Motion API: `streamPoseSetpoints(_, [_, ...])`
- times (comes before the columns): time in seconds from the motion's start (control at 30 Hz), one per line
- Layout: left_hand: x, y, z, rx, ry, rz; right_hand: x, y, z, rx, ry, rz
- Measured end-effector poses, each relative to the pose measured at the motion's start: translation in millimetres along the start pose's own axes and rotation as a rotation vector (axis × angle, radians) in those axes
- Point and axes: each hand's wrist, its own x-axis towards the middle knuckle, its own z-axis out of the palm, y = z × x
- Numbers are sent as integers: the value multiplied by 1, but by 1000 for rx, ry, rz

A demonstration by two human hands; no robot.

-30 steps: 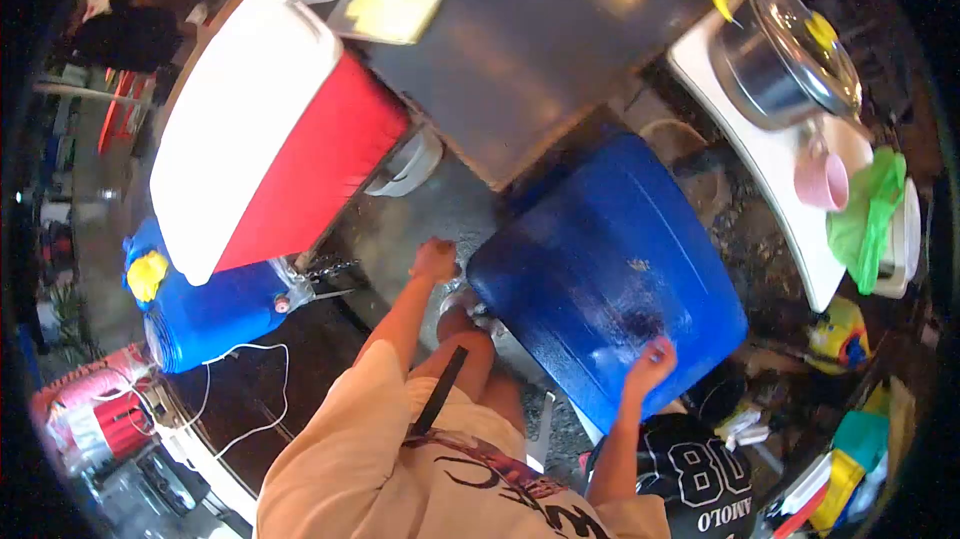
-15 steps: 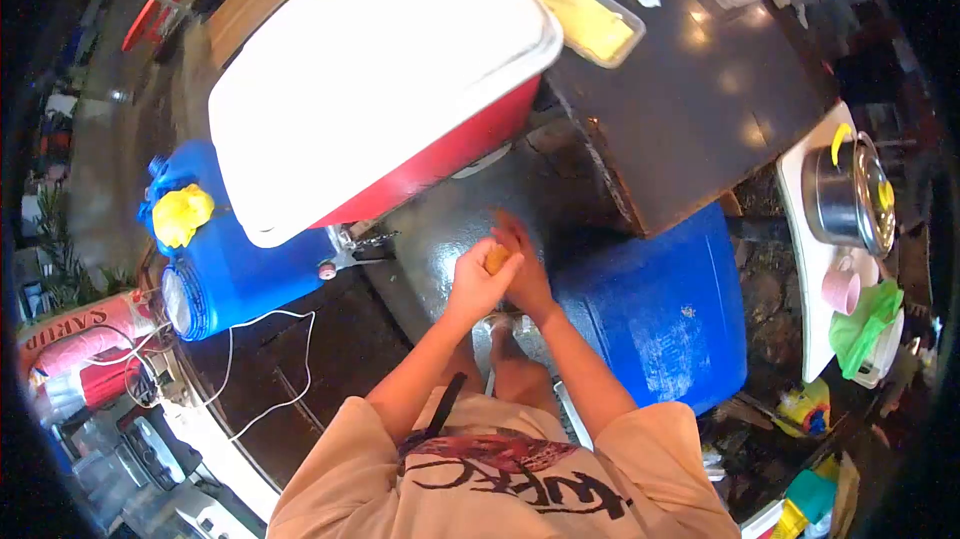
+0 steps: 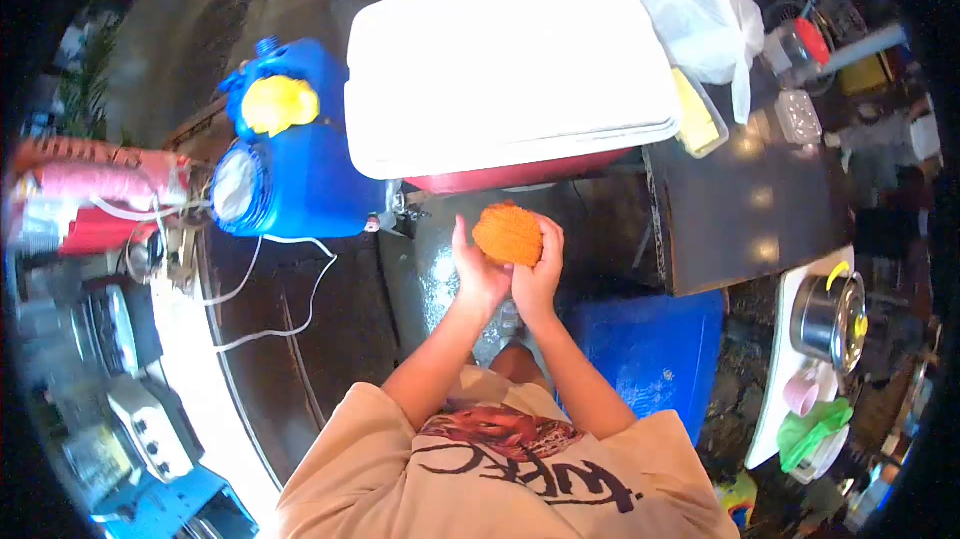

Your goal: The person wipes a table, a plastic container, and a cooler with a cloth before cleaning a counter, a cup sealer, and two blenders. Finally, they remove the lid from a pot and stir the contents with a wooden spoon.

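Note:
A bunched orange cloth point(image 3: 508, 235) with a rough, towel-like surface shows in front of my body. My right hand point(image 3: 541, 274) grips it from the right side, with the fingers curled round its edge. Just to the left, my left hand point(image 3: 478, 277) is open, its thumb stretched up apart from the palm and its wrist close to the right one. The other left fingers are partly hidden by the cloth. Beneath both hands lies a wet, shiny floor point(image 3: 437, 279).
Ahead stands a red cooler with a white lid point(image 3: 510, 64). A blue jug point(image 3: 310, 174) sits to the left, by a white cord point(image 3: 315, 304). On the right are a dark table point(image 3: 750, 214), a blue barrel point(image 3: 650, 349) and a steel pot point(image 3: 822, 319).
My view has turned, shifting the cooler rightward. My hands, earlier pressed together around the mostly hidden orange cloth, have opened apart, and the cloth now shows in my right hand.

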Motion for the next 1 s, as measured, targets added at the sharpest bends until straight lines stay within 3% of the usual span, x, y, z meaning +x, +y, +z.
streamPoseSetpoints(0.03, [-2,6,5,-84,-25,13,2,-3,-5,-142,-37,-129])
streamPoseSetpoints(0.07, [8,10,-8,-4,-108,77,1,-1,-7,-119,-96,-120])
streamPoseSetpoints(0.13, [-2,16,7,251,-53,359,-13,4,-15,-77,-205,-83])
streamPoseSetpoints(0.2, [-16,21,16,470,-43,577,-3,-16,-45,426,-685,547])
streamPoseSetpoints(0.23, [-28,20,16,675,-136,668,2,-40,-57,623,-902,911])
streamPoseSetpoints(0.33, [-65,11,24,1200,-417,924,5,-53,-47,1429,-766,1266])
streamPoseSetpoints(0.37, [-77,6,33,1378,-506,1136,9,-50,-31,1447,-904,1045])
streamPoseSetpoints(0.43, [-86,5,31,1330,-413,1248,14,-37,-13,1570,-1082,942])
streamPoseSetpoints(0.53, [-96,4,26,1245,-272,1401,12,-47,7,1347,-876,864])
streamPoseSetpoints(0.63, [-105,6,33,356,-182,1007,12,-116,4,1062,-432,706])
streamPoseSetpoints(0.67, [-110,11,40,177,-139,926,10,-128,4,1045,-417,711])
streamPoseSetpoints(0.77, [-101,30,30,-162,-130,561,6,-125,8,725,-595,178])
streamPoseSetpoints(0.8, [-99,38,28,-116,-174,442,4,-129,12,704,-633,21])
streamPoseSetpoints(0.87, [-97,48,24,37,-236,257,0,-140,4,617,-805,99])
streamPoseSetpoints(0.9, [-104,64,20,324,-435,124,2,-142,1,512,-927,81])
streamPoseSetpoints(0.97, [-76,65,28,237,-176,90,5,-148,15,453,-755,-523])
streamPoseSetpoints(1.0, [-74,76,29,67,-355,-153,7,-154,14,351,-770,-684])
